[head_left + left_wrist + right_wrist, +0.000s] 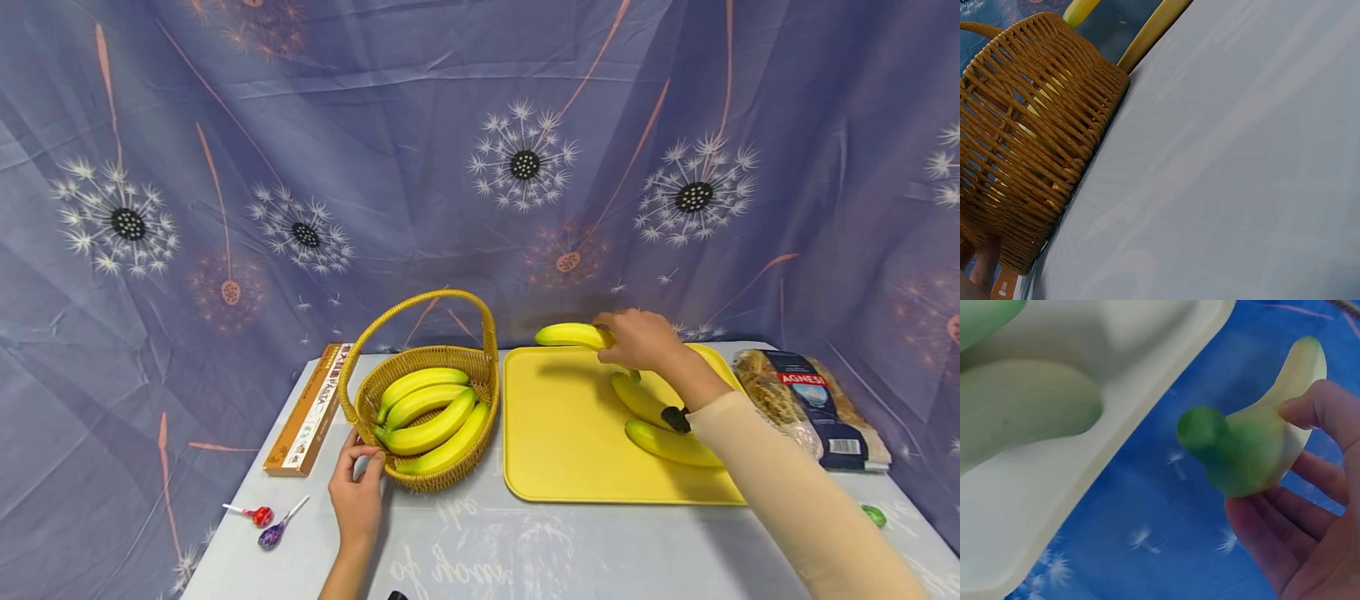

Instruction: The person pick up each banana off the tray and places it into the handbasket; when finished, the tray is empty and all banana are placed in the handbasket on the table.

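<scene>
My left hand (356, 504) holds the front left side of a wicker basket (446, 481); in the left wrist view its fingers (986, 262) lie against the woven wall. Several yellow bananas (431, 432) lie inside the basket. Above the back of a yellow tray (558, 442), my right hand (645, 340) pinches another banana (572, 335), its tip pointing left. The right wrist view shows the thumb and fingers around this banana (1260, 447). Below that hand, more bananas (663, 443) rest on the tray, partly hidden by the wrist and sleeve.
Left of the basket lies a long pasta box (309, 417). Two lollipops, one red (262, 517) and one purple (271, 535), are nearer the front. A pasta bag (817, 408) sits right of the tray, with a green sweet (873, 515) before it. A patterned curtain (420, 167) hangs behind.
</scene>
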### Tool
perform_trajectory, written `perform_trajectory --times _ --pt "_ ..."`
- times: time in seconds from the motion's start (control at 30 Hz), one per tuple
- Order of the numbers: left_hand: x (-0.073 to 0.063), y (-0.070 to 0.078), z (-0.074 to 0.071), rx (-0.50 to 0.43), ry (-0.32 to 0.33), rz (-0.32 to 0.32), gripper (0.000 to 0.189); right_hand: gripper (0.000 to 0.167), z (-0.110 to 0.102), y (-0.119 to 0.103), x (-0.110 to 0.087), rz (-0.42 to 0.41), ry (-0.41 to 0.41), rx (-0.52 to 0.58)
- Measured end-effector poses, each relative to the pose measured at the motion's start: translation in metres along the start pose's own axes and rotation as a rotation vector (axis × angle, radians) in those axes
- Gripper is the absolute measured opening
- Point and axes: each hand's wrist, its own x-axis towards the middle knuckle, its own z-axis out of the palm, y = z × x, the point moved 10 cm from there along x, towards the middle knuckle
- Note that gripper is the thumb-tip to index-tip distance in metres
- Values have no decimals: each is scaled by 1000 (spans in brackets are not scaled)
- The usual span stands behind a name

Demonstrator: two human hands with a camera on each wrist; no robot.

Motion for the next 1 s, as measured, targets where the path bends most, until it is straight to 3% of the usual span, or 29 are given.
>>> perform_trajectory --times 0.53,1.0 --pt "0 0 0 -8 -10 1 5 50 -32 -87 -14 -204 98 -22" --pt "1 0 -2 -5 -14 -5 4 53 -27 -158 -15 -341 125 -15"
